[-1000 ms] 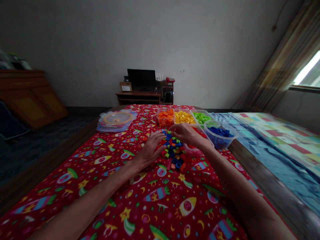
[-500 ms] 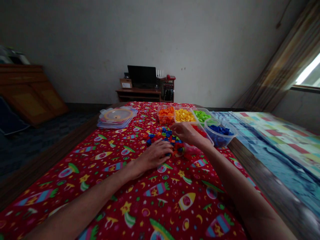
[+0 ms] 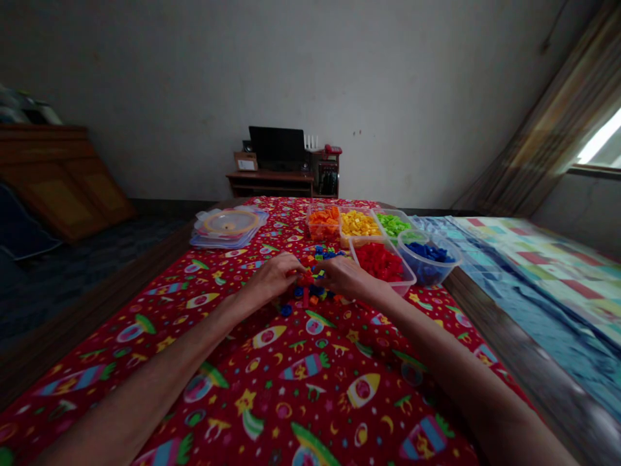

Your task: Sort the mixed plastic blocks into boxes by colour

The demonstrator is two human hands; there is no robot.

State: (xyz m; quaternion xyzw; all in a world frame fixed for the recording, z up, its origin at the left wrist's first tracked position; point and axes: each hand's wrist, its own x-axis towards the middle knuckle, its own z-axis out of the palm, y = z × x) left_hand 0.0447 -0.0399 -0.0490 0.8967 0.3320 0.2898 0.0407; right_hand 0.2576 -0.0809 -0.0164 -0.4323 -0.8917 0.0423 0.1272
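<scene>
Narrowed left hand (image 3: 277, 275), drew narrow right hand (image 3: 347, 275) to bricks (image 3: 314, 299), unblocking red tub (image 3: 407, 284) | can't tell hold | open cloth (image 3: 334, 353) nearside, bench edge (image 3: 526, 343) right

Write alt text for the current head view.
A person's left hand and right hand work at a pile of multicoloured pieces on a red, rocket-patterned tablecloth. Behind and to the right, clear containers hold orange, yellow, green, red and blue pieces; stacked lids lie left.
</scene>
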